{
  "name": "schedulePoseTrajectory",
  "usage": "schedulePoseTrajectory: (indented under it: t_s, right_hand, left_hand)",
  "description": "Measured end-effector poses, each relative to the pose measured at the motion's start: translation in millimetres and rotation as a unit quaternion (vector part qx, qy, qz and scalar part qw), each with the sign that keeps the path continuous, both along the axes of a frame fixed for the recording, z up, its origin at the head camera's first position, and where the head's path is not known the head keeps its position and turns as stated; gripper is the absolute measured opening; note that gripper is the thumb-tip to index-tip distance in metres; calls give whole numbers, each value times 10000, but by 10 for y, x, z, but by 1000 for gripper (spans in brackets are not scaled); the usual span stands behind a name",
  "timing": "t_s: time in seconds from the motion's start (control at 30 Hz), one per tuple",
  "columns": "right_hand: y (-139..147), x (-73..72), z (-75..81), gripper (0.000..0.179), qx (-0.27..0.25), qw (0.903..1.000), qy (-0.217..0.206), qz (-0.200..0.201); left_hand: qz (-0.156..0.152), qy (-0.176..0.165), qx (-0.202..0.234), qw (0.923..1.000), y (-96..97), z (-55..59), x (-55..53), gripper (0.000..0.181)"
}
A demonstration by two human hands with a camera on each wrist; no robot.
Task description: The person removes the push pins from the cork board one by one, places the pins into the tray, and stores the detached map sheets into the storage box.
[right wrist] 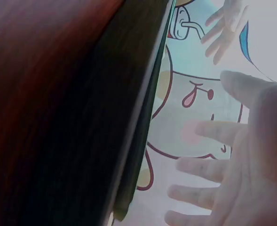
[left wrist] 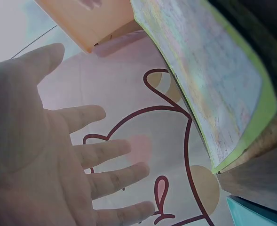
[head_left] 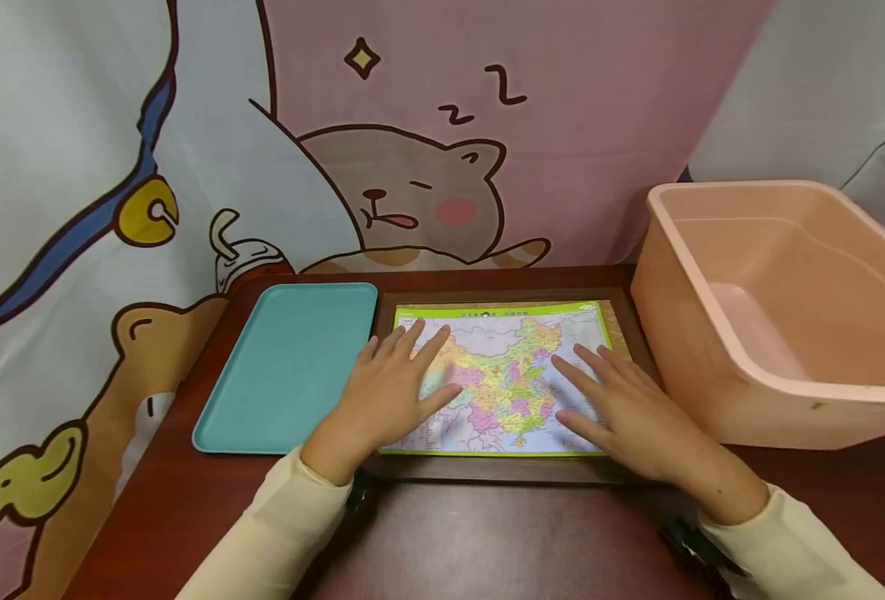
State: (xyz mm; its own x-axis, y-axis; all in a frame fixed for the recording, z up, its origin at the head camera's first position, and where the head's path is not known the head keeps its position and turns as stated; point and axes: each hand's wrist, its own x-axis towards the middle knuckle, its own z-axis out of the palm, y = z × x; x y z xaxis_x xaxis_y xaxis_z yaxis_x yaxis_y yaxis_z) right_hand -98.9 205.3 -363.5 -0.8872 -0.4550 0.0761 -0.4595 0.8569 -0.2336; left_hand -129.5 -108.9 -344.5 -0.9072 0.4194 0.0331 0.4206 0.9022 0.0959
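Note:
A map [head_left: 498, 367] with a bright green border lies on a dark brown board [head_left: 502, 472] on the table. Over its left side hovers my left hand [head_left: 390, 387], fingers straight and spread. My right hand [head_left: 626, 412] is likewise spread, above the map's right edge. The left wrist view shows the left palm [left wrist: 35, 155] apart from the map [left wrist: 213, 70], with nothing in it. In the right wrist view the right palm [right wrist: 265, 165] holds nothing either, and the map is seen almost edge-on.
To the left of the board lies a flat teal tray [head_left: 285, 367]. A large peach plastic bin [head_left: 712, 333] stands at the right, close to the board. Behind the reddish-brown table [head_left: 442, 542] hangs a cartoon-print cloth [head_left: 562, 125].

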Motion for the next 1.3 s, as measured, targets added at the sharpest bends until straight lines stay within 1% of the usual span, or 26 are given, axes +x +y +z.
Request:
schedulePoseTrajectory:
  t_s: [0.1, 0.23, 0.4, 0.5, 0.6, 0.73, 0.8, 0.9, 1.03, 1.13, 1.3]
  right_hand:
    - [3, 37, -11, 66, -6, 9996, 135, 252]
    - [-14, 71, -26, 71, -19, 9977, 183, 657]
    - [-61, 104, -61, 77, -109, 9929, -61, 1182]
    - [-85, 124, -94, 79, -146, 9900, -187, 1391]
    - [-102, 137, -124, 81, -155, 9879, -241, 1522]
    - [-116, 150, -143, 79, -72, 9858, -359, 1640]
    - [-123, 157, -148, 79, -9, 9848, -442, 1681]
    - [-134, 166, -154, 76, 83, 9835, -444, 1751]
    - [-141, 176, -158, 72, 169, 9822, -265, 1853]
    - [-137, 188, -155, 70, 172, 9819, -171, 1878]
    - [-126, 211, -147, 70, 153, 9826, -168, 1845]
  left_hand:
    - [-107, 57, 65, 9999, 30, 13, -4, 74]
    - [-162, -59, 74, 9998, 62, 14, -2, 73]
    - [-205, -180, 78, 9996, 87, -19, -2, 71]
    - [-230, -237, 60, 9994, 106, -34, -18, 69]
    - [-338, -266, 89, 9990, 141, -40, -54, 64]
    - [-548, -264, 114, 9981, 210, -46, -153, 57]
    - [-575, -326, 82, 9978, 248, -50, -219, 55]
    - [-541, -491, -31, 9973, 299, -63, -322, 53]
    - [-479, -719, -182, 9961, 373, -55, -446, 53]
    - [-442, -862, -249, 9950, 435, -43, -522, 54]
    - [-377, -1030, -264, 9936, 535, -47, -631, 54]
